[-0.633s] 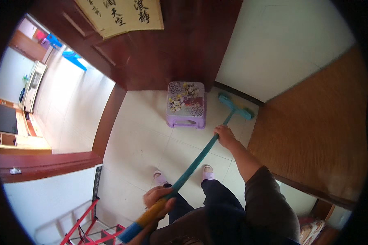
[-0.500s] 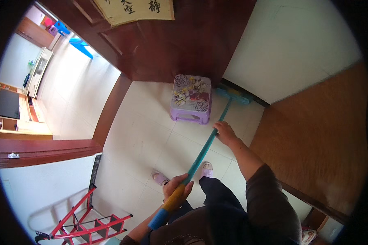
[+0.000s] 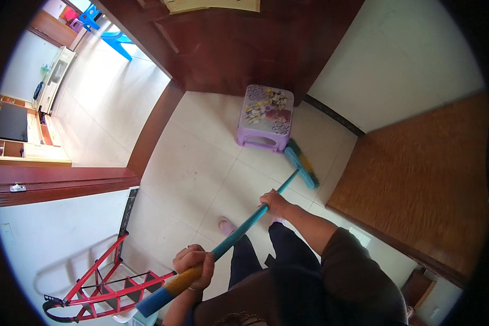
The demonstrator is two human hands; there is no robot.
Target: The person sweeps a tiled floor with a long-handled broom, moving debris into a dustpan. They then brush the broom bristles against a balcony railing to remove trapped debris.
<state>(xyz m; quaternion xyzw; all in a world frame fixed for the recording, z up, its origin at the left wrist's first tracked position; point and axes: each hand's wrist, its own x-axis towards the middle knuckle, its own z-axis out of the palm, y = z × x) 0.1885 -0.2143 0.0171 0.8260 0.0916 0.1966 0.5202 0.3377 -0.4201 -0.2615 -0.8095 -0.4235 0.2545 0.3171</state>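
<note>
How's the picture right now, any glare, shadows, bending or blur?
Head view, upper left: the far floor glares nearly white; head view, lower left: the red metal frame casts a soft shadow on the pale wall; head view overall: the brown threshold strip bows, black rims the image; left hand, right hand and broom look fairly sharp.

We lose stretches of the long teal broom pole with a yellow-and-blue end (image 3: pixel 239 232) beneath the left hand (image 3: pixel 193 266) and right hand (image 3: pixel 275 203), and see only part of the right foot's pale pink slipper (image 3: pixel 277 221). The top edge cuts the cream paper sheet (image 3: pixel 212 5); the dark rim clips the brown wooden panel (image 3: pixel 413 185). We cannot identify the small pink shape (image 3: pixel 71 13) far off.
</note>
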